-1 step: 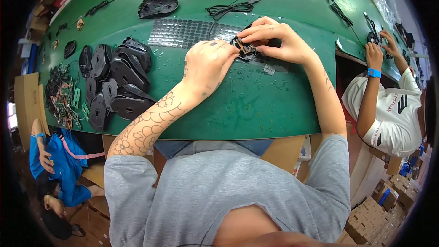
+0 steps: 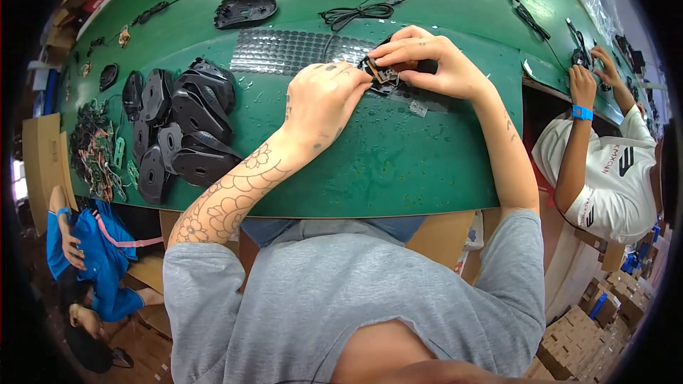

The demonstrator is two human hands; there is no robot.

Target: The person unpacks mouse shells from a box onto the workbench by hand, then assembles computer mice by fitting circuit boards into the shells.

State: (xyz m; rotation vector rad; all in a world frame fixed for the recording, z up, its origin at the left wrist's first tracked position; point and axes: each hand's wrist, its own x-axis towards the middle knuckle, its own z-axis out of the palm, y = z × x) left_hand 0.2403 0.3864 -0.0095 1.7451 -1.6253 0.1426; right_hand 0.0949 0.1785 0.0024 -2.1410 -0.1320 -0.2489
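An opened black computer mouse [image 2: 382, 77], with a circuit board and small parts showing inside, is held between both hands just above the green table. My left hand [image 2: 321, 94] is closed, its fingertips pinched at the mouse's left side; any small part between them is hidden. My right hand [image 2: 435, 64] grips the mouse from the right, fingers curled over its far side and thumb at the near side. A sheet of round black pads [image 2: 274, 52] lies flat to the left of the mouse, and a coiled black USB cable [image 2: 361, 13] lies beyond it.
Black mouse shells [image 2: 203, 110] are piled at the left, beside a heap of circuit boards and wires [image 2: 96, 144]. One shell [image 2: 246, 11] lies at the far side. A co-worker in a white shirt [image 2: 601, 163] handles parts at right; a person in blue [image 2: 107, 263] is at lower left.
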